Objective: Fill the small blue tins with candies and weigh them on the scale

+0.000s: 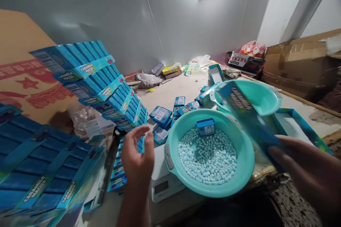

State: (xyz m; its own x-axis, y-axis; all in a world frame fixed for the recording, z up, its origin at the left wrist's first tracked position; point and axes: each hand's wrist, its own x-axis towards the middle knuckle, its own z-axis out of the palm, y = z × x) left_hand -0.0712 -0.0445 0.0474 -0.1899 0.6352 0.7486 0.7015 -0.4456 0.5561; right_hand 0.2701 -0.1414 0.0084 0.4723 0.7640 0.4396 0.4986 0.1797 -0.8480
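Table (170, 88) strewn with small blue boxes (160, 115), mints (207, 159) heaped in a teal bowl (213, 191); left hand (137, 156) with grip apart and empty, right hand (301, 173) with grip clamped on a blue carton (247, 131).

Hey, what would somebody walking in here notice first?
A teal basin heaped with small pale blue candies sits on a white scale at the center. Stacks of flat blue cartons rise on the left, while the right hand holds another carton at the right.
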